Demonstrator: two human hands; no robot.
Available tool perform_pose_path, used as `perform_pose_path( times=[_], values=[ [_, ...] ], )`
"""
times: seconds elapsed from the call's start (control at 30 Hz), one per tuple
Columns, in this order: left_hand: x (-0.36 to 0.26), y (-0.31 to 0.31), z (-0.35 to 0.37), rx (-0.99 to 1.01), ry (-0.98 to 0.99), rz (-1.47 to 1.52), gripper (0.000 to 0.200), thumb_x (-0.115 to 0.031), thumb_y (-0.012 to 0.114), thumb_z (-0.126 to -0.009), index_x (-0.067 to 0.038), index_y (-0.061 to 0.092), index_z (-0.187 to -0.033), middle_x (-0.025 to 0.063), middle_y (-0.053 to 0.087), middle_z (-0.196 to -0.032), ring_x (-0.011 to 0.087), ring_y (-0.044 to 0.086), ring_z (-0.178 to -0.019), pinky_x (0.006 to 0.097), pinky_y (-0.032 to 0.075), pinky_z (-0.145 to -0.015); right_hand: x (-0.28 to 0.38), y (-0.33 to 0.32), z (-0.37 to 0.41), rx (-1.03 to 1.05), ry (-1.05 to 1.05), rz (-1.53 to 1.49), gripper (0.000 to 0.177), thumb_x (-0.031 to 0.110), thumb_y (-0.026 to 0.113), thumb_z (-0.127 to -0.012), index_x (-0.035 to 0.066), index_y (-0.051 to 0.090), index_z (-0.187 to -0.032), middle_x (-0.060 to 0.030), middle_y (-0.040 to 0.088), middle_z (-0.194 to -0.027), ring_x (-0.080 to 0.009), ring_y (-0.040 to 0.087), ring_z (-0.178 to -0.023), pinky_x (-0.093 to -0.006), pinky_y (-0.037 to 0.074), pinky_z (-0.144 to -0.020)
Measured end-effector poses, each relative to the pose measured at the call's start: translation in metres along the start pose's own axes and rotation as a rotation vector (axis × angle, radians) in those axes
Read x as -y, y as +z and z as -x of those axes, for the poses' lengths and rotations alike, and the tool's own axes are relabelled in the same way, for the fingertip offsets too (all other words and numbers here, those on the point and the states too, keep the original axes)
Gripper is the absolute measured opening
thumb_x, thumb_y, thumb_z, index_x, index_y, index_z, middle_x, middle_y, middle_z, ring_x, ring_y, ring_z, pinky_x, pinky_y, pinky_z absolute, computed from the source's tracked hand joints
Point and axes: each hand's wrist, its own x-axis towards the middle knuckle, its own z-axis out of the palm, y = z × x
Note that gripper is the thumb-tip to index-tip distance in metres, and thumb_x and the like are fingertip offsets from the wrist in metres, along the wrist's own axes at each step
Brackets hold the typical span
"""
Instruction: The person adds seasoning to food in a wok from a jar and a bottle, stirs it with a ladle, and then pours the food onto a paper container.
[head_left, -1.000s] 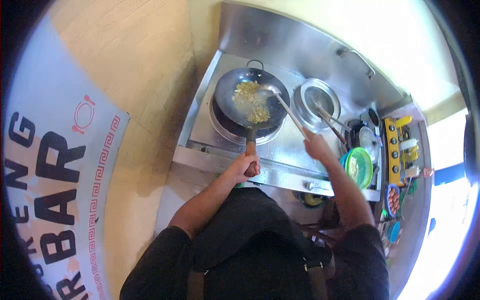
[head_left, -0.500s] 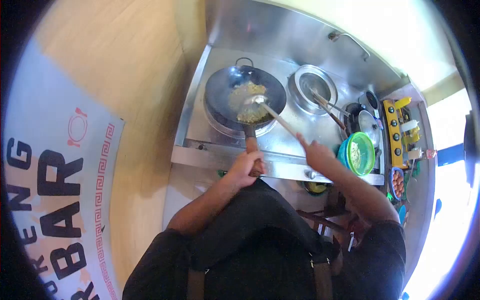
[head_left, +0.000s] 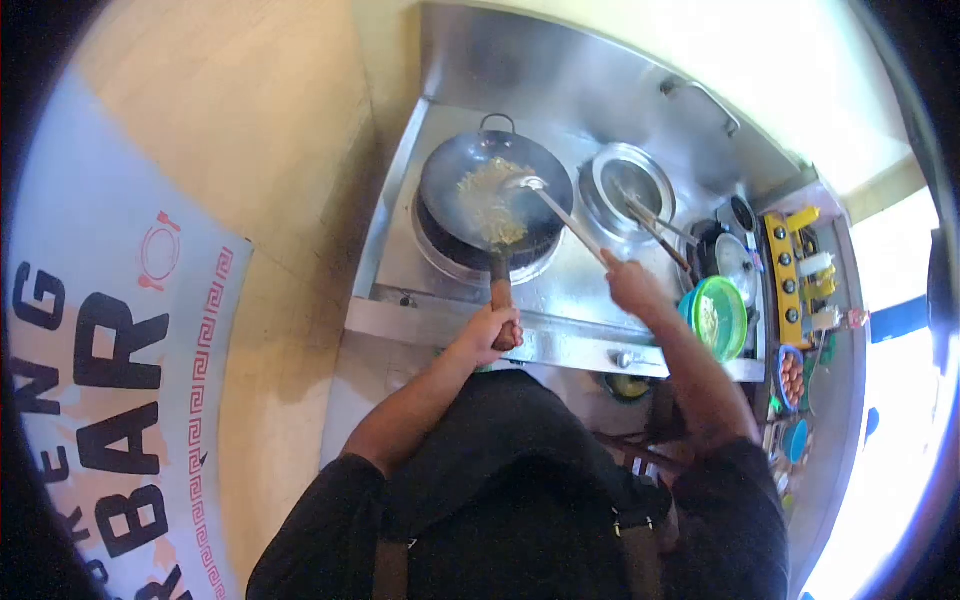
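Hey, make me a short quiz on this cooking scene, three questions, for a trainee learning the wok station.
1. Multiple choice: what does the left hand grip? A) a tap B) the wok handle C) a knife
2. True or false: the ladle held in the right hand has its scoop over the food in the wok.
3. Fill in: the green bowl stands to the ____ of the right hand.
Key: 1 B; 2 true; 3 right.
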Motion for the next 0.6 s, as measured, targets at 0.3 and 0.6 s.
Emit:
perform_pose_path(
  times=[0.3,0.6],
  values=[
    [-0.008,-0.043,-0.014,-0.007,0.02,-0.099,0.017,-0.007,0.061,-0.081,-0.01,0.047,-0.089,0.005,0.051,-0.071,0.0182,0.055,-0.055,0.0371,0.048,-0.048,0.06,0.045,-0.065,0.05,-0.126,-0.182,0.058,0.014,0.047,-0.086,0.005,0.027,-0.14,-0.0288,0.062,-0.093,-0.0442,0.062,-0.081,-0.0506,0.05,-0.074],
    [-0.016,0.062,0.048,-0.098,-0.125,-0.066,0.018,-0.016,0.061,-0.083,-0.007,0.051,-0.072,0.0046,0.051,-0.061,0.016,0.052,-0.05,0.0292,0.045,-0.045,0.041,-0.026,0.043,0.169,-0.156,0.073,0.058,0.009,0.044,-0.086,0.004,0.027,-0.141,-0.0258,0.063,-0.088,-0.0403,0.064,-0.077,-0.0488,0.052,-0.068]
  ],
)
